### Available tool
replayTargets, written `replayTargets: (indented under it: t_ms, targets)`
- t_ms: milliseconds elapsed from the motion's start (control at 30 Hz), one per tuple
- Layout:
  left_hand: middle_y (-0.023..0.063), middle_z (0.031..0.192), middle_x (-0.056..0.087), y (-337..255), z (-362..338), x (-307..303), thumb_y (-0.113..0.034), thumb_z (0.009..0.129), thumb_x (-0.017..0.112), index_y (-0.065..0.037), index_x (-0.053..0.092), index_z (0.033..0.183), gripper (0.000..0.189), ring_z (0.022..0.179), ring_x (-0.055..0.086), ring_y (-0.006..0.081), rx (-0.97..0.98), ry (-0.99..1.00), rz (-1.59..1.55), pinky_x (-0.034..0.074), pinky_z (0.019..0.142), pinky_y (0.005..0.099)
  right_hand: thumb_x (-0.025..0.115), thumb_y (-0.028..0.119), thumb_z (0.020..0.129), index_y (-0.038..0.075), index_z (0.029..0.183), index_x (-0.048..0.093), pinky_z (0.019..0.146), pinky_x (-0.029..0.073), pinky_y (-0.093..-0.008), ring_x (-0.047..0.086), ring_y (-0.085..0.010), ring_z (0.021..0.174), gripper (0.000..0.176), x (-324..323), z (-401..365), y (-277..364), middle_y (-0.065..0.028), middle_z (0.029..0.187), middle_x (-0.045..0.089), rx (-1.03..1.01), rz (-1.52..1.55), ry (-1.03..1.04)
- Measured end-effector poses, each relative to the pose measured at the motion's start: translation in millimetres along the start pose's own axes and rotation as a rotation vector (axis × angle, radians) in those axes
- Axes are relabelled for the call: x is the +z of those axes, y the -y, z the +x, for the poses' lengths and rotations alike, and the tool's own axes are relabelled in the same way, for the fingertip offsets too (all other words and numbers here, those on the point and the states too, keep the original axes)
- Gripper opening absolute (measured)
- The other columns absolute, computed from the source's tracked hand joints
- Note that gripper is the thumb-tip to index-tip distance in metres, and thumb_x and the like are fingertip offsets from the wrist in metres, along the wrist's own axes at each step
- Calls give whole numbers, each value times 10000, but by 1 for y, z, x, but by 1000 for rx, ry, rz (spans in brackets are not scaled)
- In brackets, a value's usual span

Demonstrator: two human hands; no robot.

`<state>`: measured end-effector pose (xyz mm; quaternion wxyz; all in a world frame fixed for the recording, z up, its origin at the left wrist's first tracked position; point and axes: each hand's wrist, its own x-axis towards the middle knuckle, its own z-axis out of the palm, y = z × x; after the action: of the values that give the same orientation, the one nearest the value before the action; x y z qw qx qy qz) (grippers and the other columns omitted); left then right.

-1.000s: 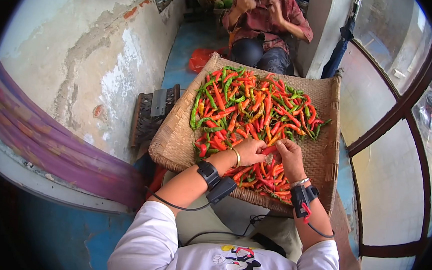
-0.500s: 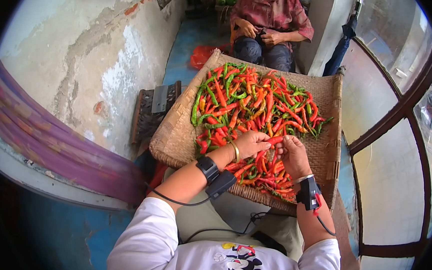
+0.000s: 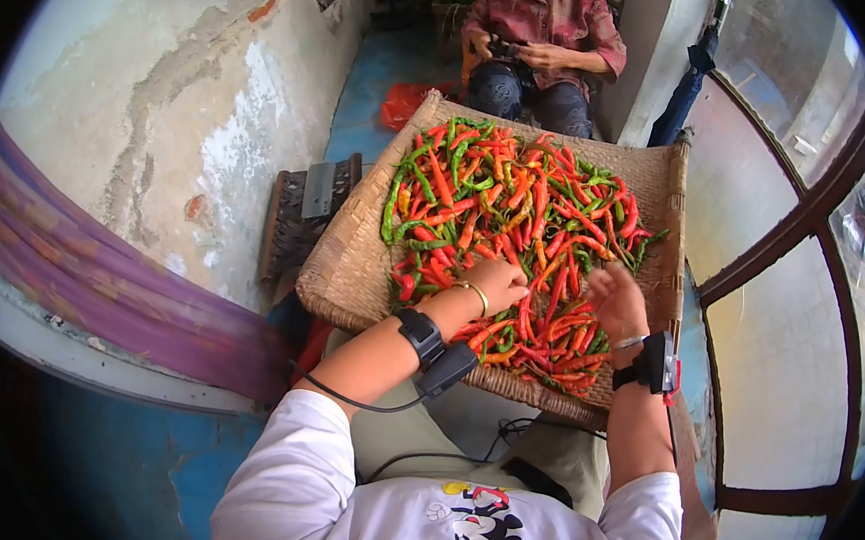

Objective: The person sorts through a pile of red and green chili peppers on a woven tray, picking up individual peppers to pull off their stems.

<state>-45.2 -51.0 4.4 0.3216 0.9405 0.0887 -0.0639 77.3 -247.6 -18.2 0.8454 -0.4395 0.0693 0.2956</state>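
A woven basket tray (image 3: 353, 254) in front of me holds a heap of red and green chilli peppers (image 3: 498, 189). Low over the near left part of the heap, my left hand (image 3: 492, 283) has its fingers curled down among the chillies. Its fingertips are mostly hidden, so what they grip does not show. My right hand (image 3: 618, 301) is raised above the tray's right side, apart from the left. Its slightly blurred fingers are loosely apart, with no chilli visible in them. More chilli peppers (image 3: 548, 343) lie between and below the two hands.
Facing me beyond the tray sits a person in a red patterned shirt (image 3: 545, 22), holding a small dark object. A peeling wall (image 3: 181, 132) stands left, a framed glass partition (image 3: 787, 365) right. A dark umbrella (image 3: 681, 82) hangs by the pillar. A cable (image 3: 419, 457) crosses my lap.
The hands have separated. The red chilli between them is no longer held up; my right hand moved right, while my left dropped slightly toward the heap. The person opposite raised their hands slightly.
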Motion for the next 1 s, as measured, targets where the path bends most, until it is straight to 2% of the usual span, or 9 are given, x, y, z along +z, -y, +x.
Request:
replayTargets:
  t_ms: [67, 167, 200, 267, 500, 633, 733, 800, 1000]
  targets:
    - [59, 855, 626, 1, -1, 2, -312, 779, 567, -103, 613, 966, 284, 840, 583, 241, -25, 27, 113, 448, 767, 387, 504, 273, 861, 38, 1058, 513, 636, 468, -275, 584, -155, 750, 307, -2, -1, -6, -57, 888, 595, 127, -252, 31]
    - [110, 1024, 542, 3, -1, -1, -328, 768, 574, -138, 584, 1041, 333, 984, 514, 273, -20, 201, 343, 421, 835, 391, 580, 231, 795, 23, 960, 563, 592, 457, -304, 576, -202, 702, 266, 30, -22, -19, -72, 794, 589, -78, -959, 319]
    - [110, 1024, 542, 4, -1, 1, -328, 768, 574, -138, 584, 1041, 333, 984, 514, 273, -20, 204, 343, 421, 835, 391, 580, 231, 795, 23, 960, 563, 592, 457, -304, 576, -202, 702, 266, 30, -21, -27, -72, 794, 589, -75, -957, 317]
    - [120, 1056, 517, 8, 0, 6, -315, 763, 578, -141, 566, 1074, 357, 1035, 480, 273, 79, 221, 402, 405, 863, 387, 635, 221, 722, 48, 907, 595, 626, 457, -345, 571, -270, 716, 256, 26, -21, -42, -108, 751, 586, -479, -1797, 560]
    - [95, 1058, 518, 20, 8, 16, -260, 750, 617, -121, 588, 1002, 289, 1031, 488, 268, 191, 220, 424, 413, 855, 384, 653, 271, 686, 66, 847, 625, 737, 434, -381, 536, -307, 854, 262, 22, -23, -51, -162, 871, 534, -474, -1818, 705]
    - [85, 956, 552, 19, 11, 15, -188, 733, 609, -120, 606, 906, 186, 945, 527, 269, 176, 214, 435, 425, 806, 369, 650, 277, 693, 71, 827, 639, 707, 443, -384, 547, -304, 808, 246, 27, -26, -53, -159, 833, 544, -500, -1799, 721]
    - [78, 920, 565, 16, 9, 11, -176, 724, 611, -122, 615, 858, 144, 909, 544, 267, 221, 186, 423, 437, 762, 365, 650, 302, 683, 79, 800, 648, 670, 457, -386, 568, -302, 752, 252, 34, -31, -55, -162, 775, 576, -445, -1789, 646]
    - [77, 908, 568, 14, 10, 11, -176, 722, 610, -125, 618, 851, 139, 898, 548, 265, 251, 173, 415, 442, 740, 365, 637, 313, 679, 86, 801, 647, 634, 466, -393, 586, -301, 713, 258, 41, -38, -53, -162, 726, 600, -239, -1834, 562]
    - [56, 925, 569, 8, 7, 11, -168, 724, 599, -123, 607, 861, 144, 876, 557, 257, 242, 177, 233, 457, 696, 377, 593, 267, 699, 42, 780, 629, 626, 465, -405, 589, -321, 705, 242, 32, -28, -62, -162, 714, 607, -323, -1758, 456]
